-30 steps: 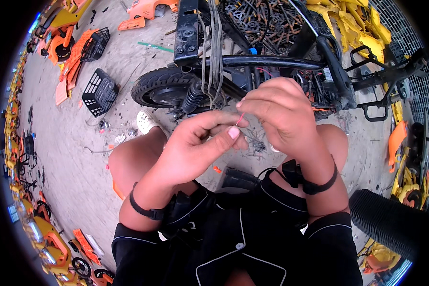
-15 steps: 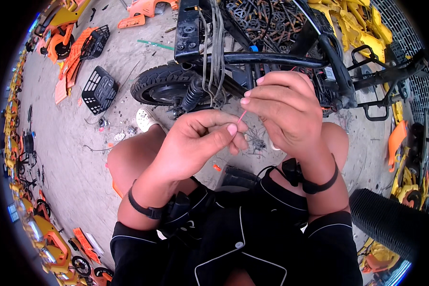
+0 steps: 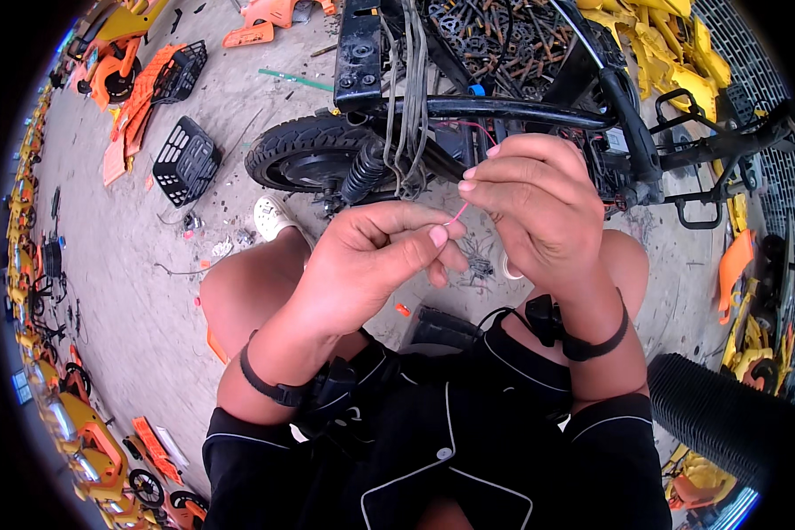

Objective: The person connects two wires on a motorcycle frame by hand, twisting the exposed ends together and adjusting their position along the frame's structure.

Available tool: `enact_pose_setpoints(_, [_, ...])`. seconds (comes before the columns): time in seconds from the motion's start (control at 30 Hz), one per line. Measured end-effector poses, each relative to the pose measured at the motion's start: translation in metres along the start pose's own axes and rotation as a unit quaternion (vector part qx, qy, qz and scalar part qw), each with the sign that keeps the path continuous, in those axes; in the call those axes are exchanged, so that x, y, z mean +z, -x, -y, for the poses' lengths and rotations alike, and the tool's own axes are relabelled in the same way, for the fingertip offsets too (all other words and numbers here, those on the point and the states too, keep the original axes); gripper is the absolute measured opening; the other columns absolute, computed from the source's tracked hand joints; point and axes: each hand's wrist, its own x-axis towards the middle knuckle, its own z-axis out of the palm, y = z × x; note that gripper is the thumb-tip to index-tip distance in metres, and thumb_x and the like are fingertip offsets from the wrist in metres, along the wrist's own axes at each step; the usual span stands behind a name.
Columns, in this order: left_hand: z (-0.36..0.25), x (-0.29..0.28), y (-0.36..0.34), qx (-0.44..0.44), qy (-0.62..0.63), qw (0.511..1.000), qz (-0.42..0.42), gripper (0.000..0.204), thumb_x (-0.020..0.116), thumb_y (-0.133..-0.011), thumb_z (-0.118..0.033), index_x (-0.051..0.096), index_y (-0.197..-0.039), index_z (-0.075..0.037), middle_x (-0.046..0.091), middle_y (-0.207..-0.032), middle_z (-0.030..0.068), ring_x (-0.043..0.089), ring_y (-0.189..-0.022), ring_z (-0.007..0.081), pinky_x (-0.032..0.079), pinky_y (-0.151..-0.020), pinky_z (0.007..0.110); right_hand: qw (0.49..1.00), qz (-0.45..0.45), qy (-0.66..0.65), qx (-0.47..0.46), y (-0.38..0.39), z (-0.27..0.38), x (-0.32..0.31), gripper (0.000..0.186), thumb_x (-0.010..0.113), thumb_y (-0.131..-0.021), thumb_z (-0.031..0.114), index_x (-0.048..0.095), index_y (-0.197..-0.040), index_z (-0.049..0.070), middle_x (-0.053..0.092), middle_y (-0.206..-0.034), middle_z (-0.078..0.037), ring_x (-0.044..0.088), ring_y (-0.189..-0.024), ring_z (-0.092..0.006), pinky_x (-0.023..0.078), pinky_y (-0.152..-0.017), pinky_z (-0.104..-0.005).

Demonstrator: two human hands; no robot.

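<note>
A thin pink wire (image 3: 458, 213) runs between my two hands, in front of a black scooter frame (image 3: 503, 108). My left hand (image 3: 371, 256) pinches its lower end between thumb and forefinger. The upper part is held in the fingertips of my right hand (image 3: 539, 199), which is raised slightly higher. Past the right hand, a red wire (image 3: 473, 126) loops towards the frame; whether it is the same wire I cannot tell. Grey cables (image 3: 406, 97) hang over the frame just beyond my hands. Below them sit a black shock absorber (image 3: 362, 175) and a tyred wheel (image 3: 296, 155).
A heap of rusty metal parts (image 3: 495, 44) lies behind the frame. To the left stand a black plastic basket (image 3: 187, 162) and orange panels (image 3: 137, 119). Yellow panels (image 3: 671, 57) pile up at far right. A ribbed black object (image 3: 715, 415) is near my right elbow.
Both hands keep their pinch on the pink wire and have shifted slightly to the right. A red wire loop now shows above my right hand. The whole view has moved a little.
</note>
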Motion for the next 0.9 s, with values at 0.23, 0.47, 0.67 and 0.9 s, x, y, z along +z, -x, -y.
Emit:
enact_pose_setpoints(0.23, [0.001, 0.000, 0.001, 0.017, -0.074, 0.997, 0.001, 0.021, 0.059, -0.105, -0.011, 0.072, -0.114, 0.003, 0.071, -0.083, 0.0080, 0.061, -0.074, 0.0112, 0.051, -0.071, 0.026, 1.000, 0.006, -0.005, 0.001, -0.001, 0.000, 0.002, 0.026, 0.077, -0.068, 0.001, 0.078, -0.092, 0.012, 0.075, -0.094, 0.001, 0.068, -0.091, -0.0218, 0.049, -0.076, -0.0335])
enact_pose_setpoints(0.47, [0.002, 0.007, 0.005, 0.029, -0.102, 0.994, -0.017, 0.020, 0.058, -0.107, -0.013, 0.071, -0.116, 0.000, 0.066, -0.082, 0.0035, 0.058, -0.075, 0.0085, 0.047, -0.068, 0.025, 1.000, 0.017, 0.006, 0.007, 0.000, 0.000, 0.004, 0.027, 0.077, -0.067, 0.002, 0.078, -0.092, 0.012, 0.076, -0.096, 0.000, 0.067, -0.089, -0.0221, 0.050, -0.076, -0.0339])
enact_pose_setpoints(0.67, [0.003, 0.006, 0.006, 0.060, -0.109, 0.992, -0.012, 0.019, 0.059, -0.106, -0.011, 0.071, -0.116, 0.001, 0.066, -0.083, 0.0040, 0.058, -0.075, 0.0091, 0.046, -0.068, 0.025, 0.999, 0.003, -0.046, 0.028, 0.004, -0.003, 0.010, 0.028, 0.073, -0.068, -0.003, 0.078, -0.091, 0.011, 0.075, -0.094, 0.000, 0.067, -0.089, -0.0240, 0.051, -0.077, -0.0360])
enact_pose_setpoints(0.9, [0.001, 0.001, 0.007, 0.106, -0.144, 0.984, 0.000, 0.019, 0.060, -0.105, -0.009, 0.072, -0.114, 0.002, 0.067, -0.083, 0.0053, 0.060, -0.075, 0.0103, 0.047, -0.068, 0.026, 0.982, 0.045, -0.150, 0.104, 0.010, 0.009, 0.023, 0.031, 0.066, -0.069, -0.011, 0.076, -0.094, 0.004, 0.076, -0.095, -0.008, 0.068, -0.093, -0.0281, 0.054, -0.084, -0.0381])
